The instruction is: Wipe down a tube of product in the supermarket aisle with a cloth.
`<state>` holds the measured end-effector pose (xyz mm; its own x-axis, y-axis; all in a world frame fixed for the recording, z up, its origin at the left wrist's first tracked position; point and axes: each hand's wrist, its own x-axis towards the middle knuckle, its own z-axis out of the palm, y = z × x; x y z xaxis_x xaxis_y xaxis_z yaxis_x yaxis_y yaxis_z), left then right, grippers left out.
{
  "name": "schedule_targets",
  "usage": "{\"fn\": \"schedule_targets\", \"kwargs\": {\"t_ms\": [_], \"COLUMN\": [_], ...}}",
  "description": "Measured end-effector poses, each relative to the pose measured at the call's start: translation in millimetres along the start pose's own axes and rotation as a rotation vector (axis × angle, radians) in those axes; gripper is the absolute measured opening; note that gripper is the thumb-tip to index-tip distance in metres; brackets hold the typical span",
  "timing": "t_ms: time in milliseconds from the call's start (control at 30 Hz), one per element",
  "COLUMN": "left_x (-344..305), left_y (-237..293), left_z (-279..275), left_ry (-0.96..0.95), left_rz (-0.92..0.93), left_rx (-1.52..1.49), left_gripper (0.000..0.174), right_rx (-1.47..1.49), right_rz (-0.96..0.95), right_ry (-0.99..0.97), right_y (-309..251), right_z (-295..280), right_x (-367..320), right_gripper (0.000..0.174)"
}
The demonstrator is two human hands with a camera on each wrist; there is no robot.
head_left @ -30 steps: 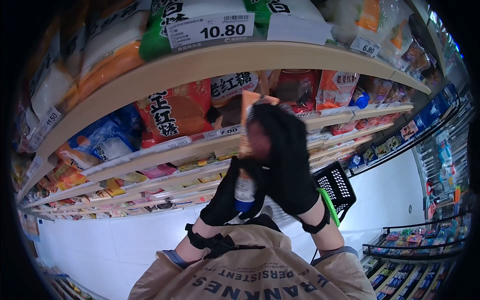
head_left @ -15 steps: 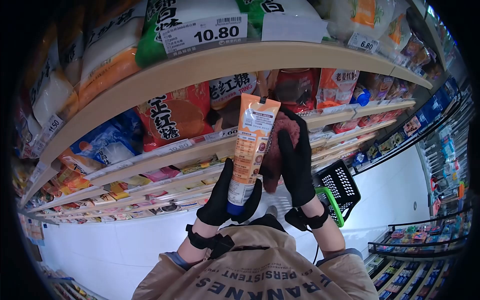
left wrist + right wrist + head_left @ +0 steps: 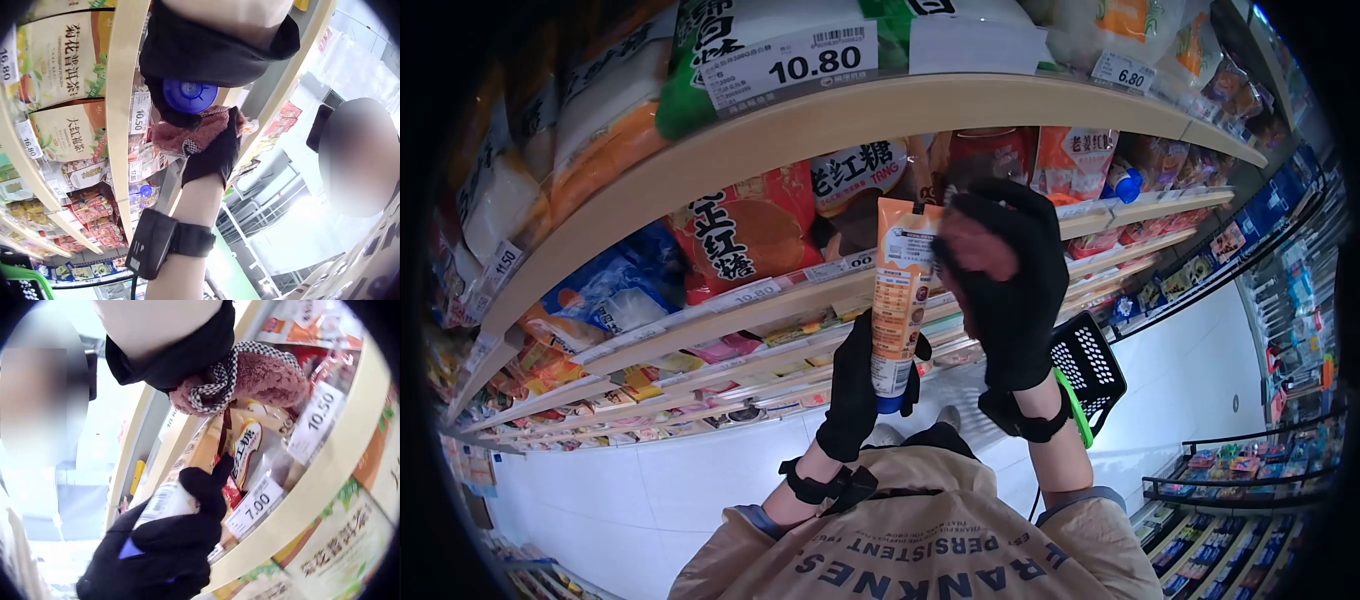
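In left hand (image 3: 855, 385) — orange tube (image 3: 895, 325); cloth (image 3: 978, 250) beside, in right hand (image 3: 1020, 295).

The left hand (image 3: 862, 385), in a black glove, is low near the middle of the head view, its fingers curled in a grip. The right hand (image 3: 1012, 285), gloved alike, is higher and to the right, fingers bent over. The left forearm (image 3: 795, 493) slants up from the lower left; the right forearm (image 3: 1055, 455) stands more upright, bare below the glove.

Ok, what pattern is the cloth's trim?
The trim is black-and-white check, clearest in the right wrist view.
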<state>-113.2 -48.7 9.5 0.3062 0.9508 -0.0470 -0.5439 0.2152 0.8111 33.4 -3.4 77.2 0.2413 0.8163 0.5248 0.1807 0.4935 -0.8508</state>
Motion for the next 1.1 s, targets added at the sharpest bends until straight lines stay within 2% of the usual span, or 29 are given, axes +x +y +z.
{"fn": "schedule_targets", "kwargs": {"t_ms": [67, 100, 133, 200, 267, 300, 333, 400, 433, 467, 533, 567, 667, 733, 767, 800, 833, 867, 933, 967, 1000, 1033, 1067, 1100], "left_x": [0.9, -0.2, -2.4, -1.9, 1.3, 1.2, 0.0, -3.2, -3.0, -2.1, -1.3, -1.3, -2.6, -2.6, -1.0, 2.2, 6.9, 10.6, 9.7, 4.1, -0.3, 0.1, 0.3, -0.4], "left_y": [-1.7, -3.7, -6.6, -6.8, -3.2, -4.6, -4.3, -3.5, -3.6, -3.8, -5.2, -5.4, -5.6, -5.9, -4.3, -7.9, -15.1, -20.3, -20.1, -12.6, -6.1, -0.4, -0.8, -2.0], "left_z": [0.4, -0.4, -2.3, -2.5, 0.0, 3.8, -0.2, -11.0, -9.6, -6.5, 0.3, 4.4, 7.5, 2.0, 4.5, 4.8, 4.0, 3.4, 0.4, -0.4, 1.8, 7.2, 7.7, 8.0], "left_ry": [-0.047, -0.05, -0.056, -0.061, 0.347, 0.403, 0.409, 0.256, 0.238, 0.217, 0.073, 0.067, 0.037, 0.158, 0.28, 0.286, 0.449, 0.611, 0.634, 0.468, 0.299, 0.276, 0.273, 0.158], "left_rz": [-0.035, -0.04, 0.013, 0.072, 0.128, 0.219, 0.221, 0.079, 0.08, 0.081, 0.019, 0.015, 0.033, 0.147, 0.128, 0.131, 0.239, 0.346, 0.361, 0.246, 0.131, 0.056, 0.055, 0.052], "left_rx": [-0.084, -0.084, -0.089, -0.095, 0.057, 0.019, 0.017, -0.006, 0.053, 0.111, -0.016, -0.015, -0.001, 0.163, 0.145, 0.144, 0.1, 0.055, 0.023, 0.028, 0.032, -0.003, -0.001, -0.008], "left_gripper": [0.044, 0.044, 0.045, 0.046, 0.048, 0.049, 0.049, 0.05, 0.05, 0.05, 0.048, 0.048, 0.046, 0.046, 0.047, 0.047, 0.048, 0.048, 0.048, 0.048, 0.048, 0.047, 0.047, 0.047], "right_rx": [-0.488, -0.579, -0.664, -0.624, -0.536, -0.513, -0.51, -0.471, -0.512, -0.456, -0.421, -0.418, -0.448, -0.468, -0.453, -0.436, -0.454, -0.451, -0.535, -0.39, -0.392, -0.455, -0.515, -0.54], "right_rz": [-0.517, -0.575, -0.586, -0.515, -0.558, -0.571, -0.572, -0.59, -0.504, -0.541, -0.602, -0.5, -0.441, -0.499, -0.501, -0.503, -0.538, -0.541, -0.571, -0.588, -0.585, -0.483, -0.381, -0.443], "right_ry": [-0.124, -0.193, -0.297, -0.393, -0.481, -0.558, -0.563, -0.677, -0.643, -0.541, -0.314, -0.186, -0.19, -0.322, -0.394, -0.467, -0.527, -0.533, -0.485, -0.427, -0.423, -0.383, -0.342, -0.312], "right_y": [-14.0, -9.5, -10.4, -14.9, -6.9, -3.0, 0.8, 0.6, -3.9, -2.3, -1.7, -6.6, -6.7, -6.3, -7.1, -7.9, -3.6, -2.3, -0.1, 7.1, 7.2, 4.8, 1.9, -2.6], "right_z": [-2.9, 2.9, 7.8, 15.4, 16.6, 17.4, 17.1, 13.7, 6.7, 3.3, 2.4, 5.6, 10.9, 7.8, 8.7, 10.1, 10.2, 10.9, 11.9, 14.7, 13.8, 12.0, 10.3, 8.2], "right_x": [9.0, 8.6, 5.6, -7.6, -22.8, -32.1, -33.3, -33.0, -28.1, -20.7, -3.0, -0.1, -2.0, -15.7, -23.1, -30.2, -36.4, -37.1, -38.8, -31.8, -28.1, -24.2, -18.3, -7.7], "right_gripper": [0.051, 0.056, 0.056, 0.057, 0.055, 0.057, 0.057, 0.055, 0.045, 0.045, 0.045, 0.043, 0.043, 0.056, 0.059, 0.061, 0.06, 0.06, 0.054, 0.049, 0.049, 0.048, 0.048, 0.051]}}
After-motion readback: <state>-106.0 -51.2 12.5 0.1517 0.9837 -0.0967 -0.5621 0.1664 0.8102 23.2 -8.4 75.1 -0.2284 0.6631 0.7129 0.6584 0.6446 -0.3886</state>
